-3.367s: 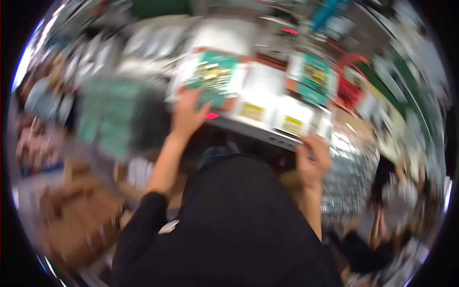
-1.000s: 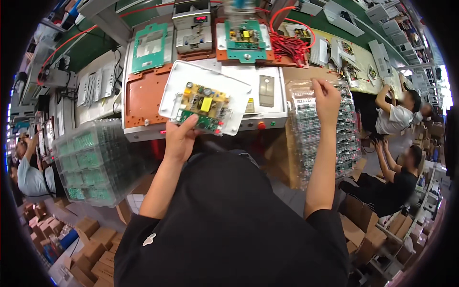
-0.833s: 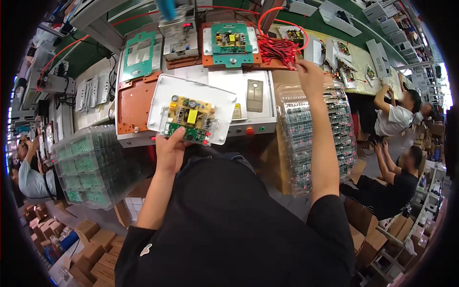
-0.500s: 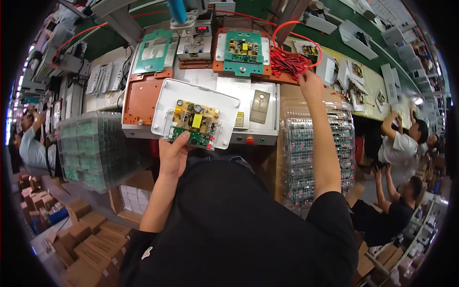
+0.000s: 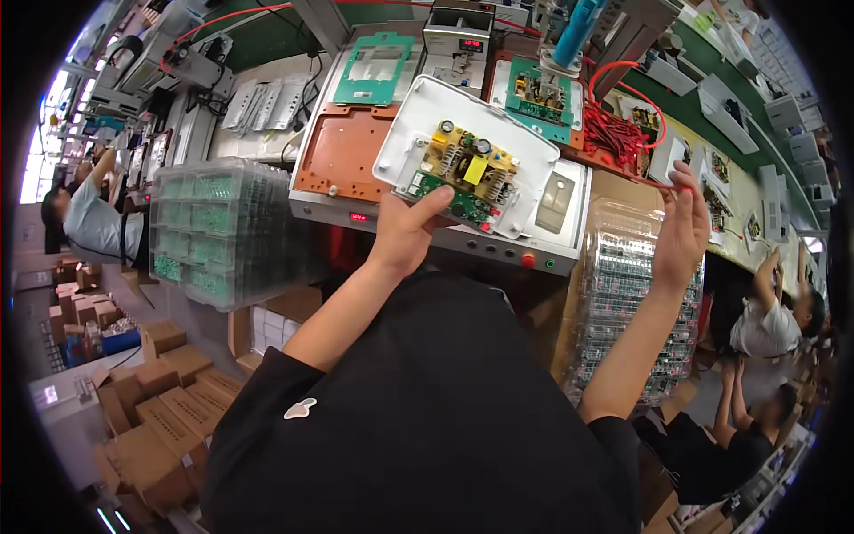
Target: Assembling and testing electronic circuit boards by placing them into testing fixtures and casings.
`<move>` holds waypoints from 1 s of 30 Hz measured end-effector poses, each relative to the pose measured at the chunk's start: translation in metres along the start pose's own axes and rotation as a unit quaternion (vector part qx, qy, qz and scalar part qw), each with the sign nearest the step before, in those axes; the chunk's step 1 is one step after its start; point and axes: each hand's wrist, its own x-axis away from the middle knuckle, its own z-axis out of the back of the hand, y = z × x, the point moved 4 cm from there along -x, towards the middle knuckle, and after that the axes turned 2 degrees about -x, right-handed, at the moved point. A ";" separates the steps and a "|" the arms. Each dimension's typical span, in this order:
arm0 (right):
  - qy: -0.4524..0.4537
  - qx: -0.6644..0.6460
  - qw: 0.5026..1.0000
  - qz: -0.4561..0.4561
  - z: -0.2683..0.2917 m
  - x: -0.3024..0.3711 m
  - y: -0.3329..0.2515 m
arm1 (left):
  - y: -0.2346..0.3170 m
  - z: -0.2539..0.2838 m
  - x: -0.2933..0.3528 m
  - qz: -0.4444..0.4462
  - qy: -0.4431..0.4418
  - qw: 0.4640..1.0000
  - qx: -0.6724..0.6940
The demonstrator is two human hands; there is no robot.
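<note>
My left hand (image 5: 409, 233) grips the lower edge of a white plastic casing (image 5: 418, 111), its thumb on the circuit board (image 5: 471, 169) lying inside. The board carries a yellow transformer, capacitors and a green strip along its lower side. To the right, my right hand (image 5: 683, 233) is raised with its fingertips together on a thin red wire (image 5: 656, 183). The wire runs left toward a heap of red wires (image 5: 612, 133) on the bench. Behind the casing, another circuit board (image 5: 541, 93) sits in a green and orange fixture, beneath a blue cylinder (image 5: 578, 34).
An orange fixture plate (image 5: 349, 153) lies on the white machine, left of the casing. Clear trays of green boards (image 5: 209, 233) are stacked at left, more filled trays (image 5: 633, 307) at right. Cardboard boxes (image 5: 169, 427) stand lower left. Other people work at both sides.
My right hand has drawn back from the wire heap with a red wire. The casing and the whole scene sit further right in the picture. The blue cylinder has shifted over the right fixture.
</note>
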 end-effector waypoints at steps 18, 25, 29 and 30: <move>-0.168 0.253 0.951 -0.056 -0.131 0.058 -0.029 | 0.025 -0.014 0.015 -0.191 -0.033 0.973 -0.127; -0.104 0.131 0.978 -0.127 -0.129 0.059 -0.022 | 0.029 -0.021 0.024 -0.228 -0.042 0.961 -0.149; -0.119 0.224 0.961 -0.111 -0.131 0.060 -0.035 | 0.032 -0.021 0.026 -0.259 -0.048 0.950 -0.169; -0.122 0.241 0.960 -0.078 -0.132 0.062 -0.037 | 0.032 -0.021 0.027 -0.260 -0.053 0.949 -0.170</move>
